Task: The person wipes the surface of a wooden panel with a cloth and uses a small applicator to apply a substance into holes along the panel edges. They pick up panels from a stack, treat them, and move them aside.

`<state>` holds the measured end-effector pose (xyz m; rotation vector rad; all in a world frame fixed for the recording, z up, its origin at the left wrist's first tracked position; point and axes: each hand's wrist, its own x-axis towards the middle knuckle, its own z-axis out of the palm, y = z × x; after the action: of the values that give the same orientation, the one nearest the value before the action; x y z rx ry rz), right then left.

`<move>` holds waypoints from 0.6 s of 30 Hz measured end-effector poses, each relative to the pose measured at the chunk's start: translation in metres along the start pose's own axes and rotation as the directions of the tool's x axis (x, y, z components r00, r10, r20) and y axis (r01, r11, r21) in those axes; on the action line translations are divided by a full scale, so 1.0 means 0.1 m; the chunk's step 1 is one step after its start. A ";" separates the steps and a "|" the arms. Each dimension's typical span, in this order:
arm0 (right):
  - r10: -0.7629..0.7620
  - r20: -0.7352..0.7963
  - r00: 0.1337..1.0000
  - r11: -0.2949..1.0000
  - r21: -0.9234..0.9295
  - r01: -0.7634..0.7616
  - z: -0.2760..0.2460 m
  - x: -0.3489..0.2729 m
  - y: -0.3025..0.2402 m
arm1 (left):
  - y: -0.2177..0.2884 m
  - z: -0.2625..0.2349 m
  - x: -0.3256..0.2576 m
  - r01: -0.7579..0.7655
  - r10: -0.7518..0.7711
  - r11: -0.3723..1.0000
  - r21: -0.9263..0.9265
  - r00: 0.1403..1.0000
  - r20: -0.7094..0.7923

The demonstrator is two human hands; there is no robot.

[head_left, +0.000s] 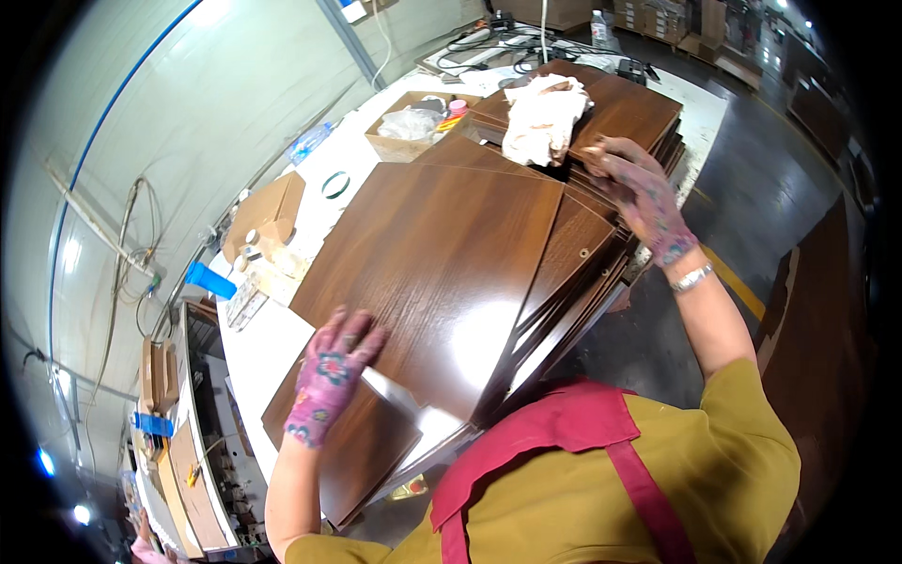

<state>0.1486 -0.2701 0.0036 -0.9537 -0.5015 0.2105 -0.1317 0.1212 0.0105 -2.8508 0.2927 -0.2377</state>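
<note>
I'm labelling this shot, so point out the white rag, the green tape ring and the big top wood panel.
white rag (543,117), head view, middle of the crumpled cloth
green tape ring (335,185), head view, its rim
top wood panel (442,254), head view, bare centre of its face

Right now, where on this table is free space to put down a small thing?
The white table is bare left of the left hand, below the cardboard scraps. The top brown panel is also free. The far end, around the open box and rag, is crowded.

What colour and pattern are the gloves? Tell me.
Pink-purple with a floral print, on the left hand and right hand; head view.
</note>
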 end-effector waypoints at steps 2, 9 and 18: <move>0.023 0.115 0.993 0.998 0.047 -0.029 0.03 0.26 0.12 | -0.26 0.10 -0.16 0.211 -0.237 0.936 -0.282 0.970 -0.061; -0.048 0.355 0.934 0.960 -0.242 0.142 -0.20 1.17 1.01 | -0.93 1.20 0.24 -0.056 -0.759 -0.590 -0.806 0.381 0.529; 0.316 0.331 0.889 0.855 0.307 -0.419 -0.28 0.87 0.79 | -1.05 1.05 0.83 0.331 -0.708 -0.470 -0.818 0.412 0.574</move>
<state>0.2416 -0.2122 -0.0475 -0.6405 -0.4993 0.7722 -0.0134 0.2274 -0.0489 -3.7589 -2.3779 -1.0819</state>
